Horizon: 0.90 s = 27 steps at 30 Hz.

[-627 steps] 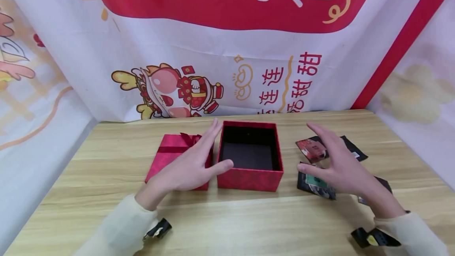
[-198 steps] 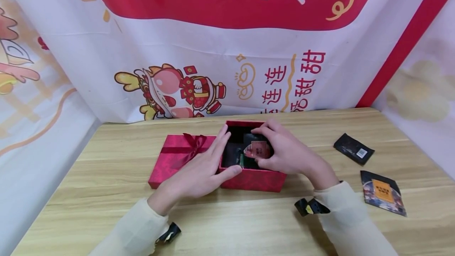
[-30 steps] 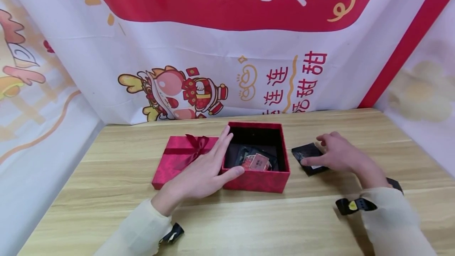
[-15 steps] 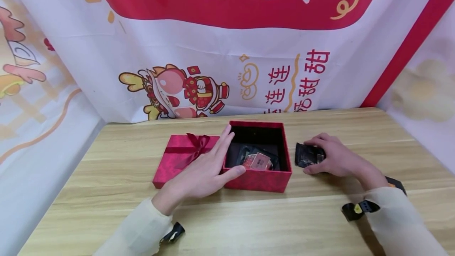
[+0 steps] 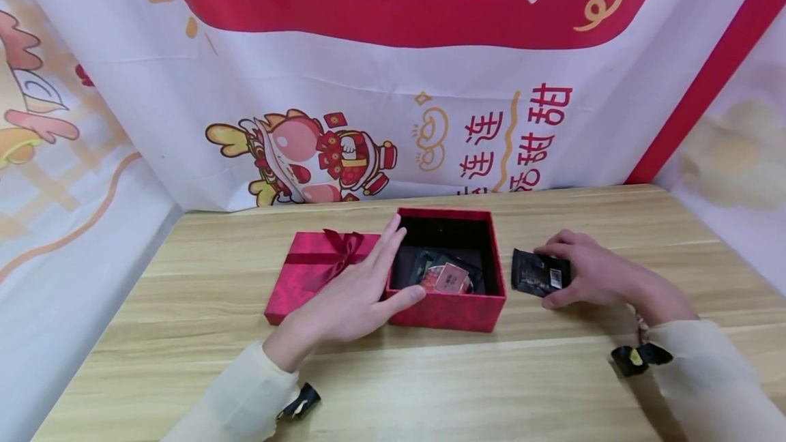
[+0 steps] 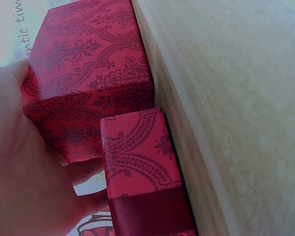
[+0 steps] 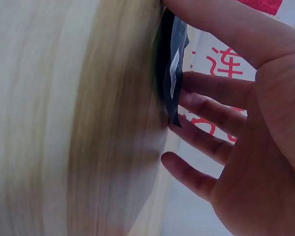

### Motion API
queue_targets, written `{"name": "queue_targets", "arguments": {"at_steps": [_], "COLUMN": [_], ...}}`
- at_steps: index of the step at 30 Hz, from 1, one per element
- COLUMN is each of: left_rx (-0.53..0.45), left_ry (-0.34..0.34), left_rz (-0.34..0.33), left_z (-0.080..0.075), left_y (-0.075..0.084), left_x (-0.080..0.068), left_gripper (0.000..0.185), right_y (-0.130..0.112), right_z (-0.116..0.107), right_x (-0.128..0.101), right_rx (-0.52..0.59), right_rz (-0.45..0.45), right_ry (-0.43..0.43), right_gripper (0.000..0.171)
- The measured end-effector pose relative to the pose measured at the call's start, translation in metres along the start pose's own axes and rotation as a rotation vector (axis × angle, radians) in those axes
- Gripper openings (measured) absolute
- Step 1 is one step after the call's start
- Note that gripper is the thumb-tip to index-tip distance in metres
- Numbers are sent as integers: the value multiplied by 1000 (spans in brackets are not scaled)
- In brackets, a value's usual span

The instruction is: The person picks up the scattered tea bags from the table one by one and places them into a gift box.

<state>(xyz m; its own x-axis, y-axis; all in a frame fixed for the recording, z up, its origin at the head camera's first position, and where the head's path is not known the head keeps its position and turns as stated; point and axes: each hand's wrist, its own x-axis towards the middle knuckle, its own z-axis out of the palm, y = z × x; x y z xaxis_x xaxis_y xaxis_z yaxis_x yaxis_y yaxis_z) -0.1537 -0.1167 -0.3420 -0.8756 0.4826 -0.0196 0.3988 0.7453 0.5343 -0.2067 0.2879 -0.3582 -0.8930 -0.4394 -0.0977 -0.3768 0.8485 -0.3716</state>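
Note:
In the head view, a red patterned gift box (image 5: 445,312) stands without its lid, dark inside. In it lies a black food packet with a reddish label (image 5: 451,280), on what looks like another dark packet. My left hand (image 5: 344,299) rests against the box's left side, fingers straight along the rim and thumb near the front edge. Right of the box, my right hand (image 5: 592,275) holds a black packet (image 5: 535,271) by its edges between thumb and fingers, barcode side up. In the right wrist view, the packet (image 7: 174,64) stands edge-on to the camera, close to the table.
The box lid (image 5: 307,261), with a dark red ribbon bow (image 5: 342,251), lies left of the box, partly behind the left hand. A bit of another packet (image 5: 642,329) shows beside the right wrist. A printed cloth (image 5: 368,74) hangs behind the wooden table (image 5: 442,387).
Over the longer span, packets have moved from the table's right side into the box. In the last second, my right hand has taken hold of the black packet; the left has barely moved.

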Motion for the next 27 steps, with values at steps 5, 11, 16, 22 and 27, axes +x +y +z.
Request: {"name": "queue_targets", "arguments": {"at_steps": [5, 11, 16, 22, 27], "left_rx": [-1, -4, -3, -2, -3], "left_ry": [3, 1, 1, 4, 2], "left_rz": [-3, -11, -5, 0, 4], "left_z": [-1, -1, -1, 0, 0], "left_y": [1, 1, 1, 1, 1], "left_x": [0, -1, 0, 1, 0], "left_gripper": [95, 95, 95, 96, 96], "right_y": [4, 8, 5, -2, -12], "right_z": [-2, -3, -5, -18, -32], "right_x": [-1, -2, -4, -5, -6], "right_rx": [-13, -36, -13, 11, 64], "right_rz": [-26, -45, -31, -56, -107], "right_ry": [-1, 19, 55, 130, 218], "right_gripper": [87, 80, 76, 71, 70]}}
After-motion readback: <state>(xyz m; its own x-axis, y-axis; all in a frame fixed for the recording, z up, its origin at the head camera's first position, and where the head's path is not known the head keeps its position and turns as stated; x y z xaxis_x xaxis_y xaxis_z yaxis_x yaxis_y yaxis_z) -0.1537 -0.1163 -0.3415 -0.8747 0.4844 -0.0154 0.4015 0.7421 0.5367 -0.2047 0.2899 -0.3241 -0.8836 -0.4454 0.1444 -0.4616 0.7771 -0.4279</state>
